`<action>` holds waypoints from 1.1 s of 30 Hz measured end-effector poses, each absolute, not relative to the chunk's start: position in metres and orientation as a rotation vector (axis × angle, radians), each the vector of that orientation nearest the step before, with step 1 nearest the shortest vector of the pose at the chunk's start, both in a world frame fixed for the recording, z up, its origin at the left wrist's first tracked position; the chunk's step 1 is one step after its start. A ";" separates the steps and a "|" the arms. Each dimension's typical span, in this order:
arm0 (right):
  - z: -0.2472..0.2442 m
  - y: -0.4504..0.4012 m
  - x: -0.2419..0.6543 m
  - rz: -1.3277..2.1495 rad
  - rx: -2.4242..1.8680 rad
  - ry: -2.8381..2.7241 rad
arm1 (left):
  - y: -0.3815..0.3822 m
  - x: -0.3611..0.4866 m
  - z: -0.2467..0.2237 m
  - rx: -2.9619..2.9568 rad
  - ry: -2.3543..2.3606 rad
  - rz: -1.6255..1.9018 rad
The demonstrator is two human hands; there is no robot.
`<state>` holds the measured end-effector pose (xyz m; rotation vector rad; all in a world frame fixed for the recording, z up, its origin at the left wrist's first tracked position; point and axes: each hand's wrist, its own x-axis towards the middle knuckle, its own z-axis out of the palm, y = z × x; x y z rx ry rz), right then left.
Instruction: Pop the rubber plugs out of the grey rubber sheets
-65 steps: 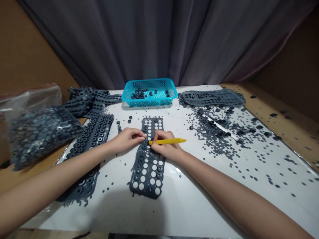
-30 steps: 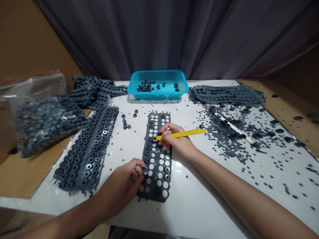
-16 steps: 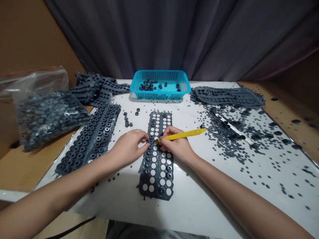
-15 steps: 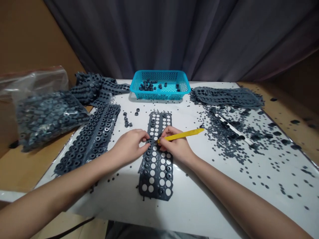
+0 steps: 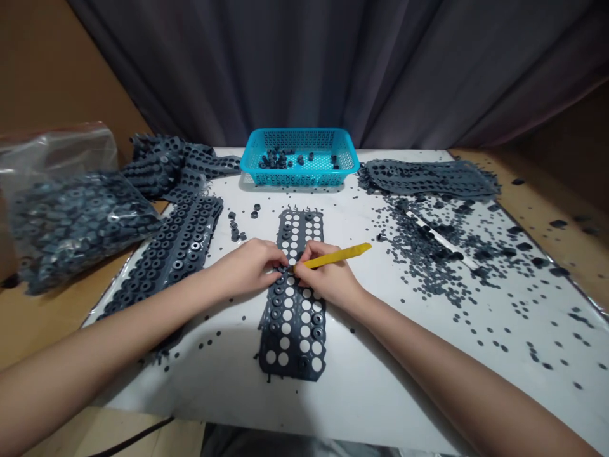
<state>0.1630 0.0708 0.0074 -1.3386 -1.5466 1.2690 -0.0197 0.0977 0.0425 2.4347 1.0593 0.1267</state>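
A black rubber sheet [image 5: 295,330], punched with rows of round holes, lies lengthwise in front of me; some holes still hold small ring-shaped parts. My left hand [image 5: 254,266] reaches over its left edge, thumb and forefinger pinching a small black rubber ring [image 5: 284,270] on the sheet. In my right hand [image 5: 328,271] is a slim yellow pen-like tool [image 5: 337,255], its near end at the left fingertips and its wider pointed end sticking out to the right. The near tip is partly hidden by fingers.
Behind the sheet stands a blue basket [image 5: 299,178] with loose black rings. Left are a ring-filled sheet [image 5: 166,247], a clear bag [image 5: 80,222] of parts and crumpled sheets [image 5: 162,165]. Right are stacked sheets [image 5: 428,178], scattered black discs [image 5: 428,266] and a white strip [image 5: 440,240].
The view has shifted slightly, so everything sits a little further left. My left fingers have closed in on the ring, and the yellow tool's near end has come closer to them.
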 end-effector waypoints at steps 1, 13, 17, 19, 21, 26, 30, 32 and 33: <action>0.008 0.071 0.163 1.273 -1.348 -1.548 | 0.100 -0.019 0.042 2.478 1.029 0.086; 0.008 0.070 0.162 1.295 -1.342 -1.511 | 0.103 -0.022 0.028 3.063 0.603 -0.202; 0.006 0.070 0.162 1.279 -1.343 -1.518 | 0.105 -0.021 0.020 3.066 0.609 -0.143; 0.007 0.069 0.162 1.244 -1.346 -1.542 | 0.103 -0.024 0.020 2.952 0.710 -0.041; 0.007 0.068 0.162 1.233 -1.347 -1.547 | 0.100 -0.032 0.024 2.753 0.886 0.108; 0.008 0.068 0.163 1.352 -1.352 -1.461 | 0.098 -0.059 0.040 2.218 1.429 0.474; 0.006 0.070 0.164 1.398 -1.326 -1.438 | 0.091 -0.058 0.041 1.572 1.297 0.517; 0.004 0.070 0.165 1.403 -1.299 -1.459 | 0.084 -0.051 0.039 1.266 1.201 0.581; 0.003 0.070 0.166 1.397 -1.285 -1.473 | 0.080 -0.047 0.039 1.149 1.160 0.612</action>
